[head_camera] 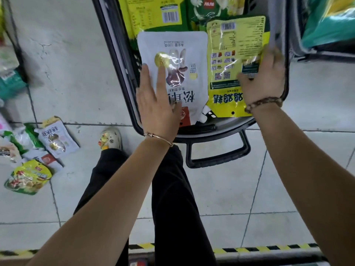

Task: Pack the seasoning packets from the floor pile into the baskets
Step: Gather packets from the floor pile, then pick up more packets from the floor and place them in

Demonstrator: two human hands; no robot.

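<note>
Left hand (155, 110): flat, fingers straight, on white packet (178, 45) in basket (115, 60).
Right hand (265, 81): on yellow packet (230, 54) at the right rim; blurred, grip unclear.
Floor pile (32, 150): left, bare tiles between.

A floor of pale grey, glossy square tiles (221, 189) with dark grout lines fills the view, scuffed and marked in places. A yellow-and-black striped hazard strip (269, 248) runs along its near edge. Well beyond the strip, at far left, a thin dark post (13, 35) stands on the tiles. The light is soft and even.
</note>
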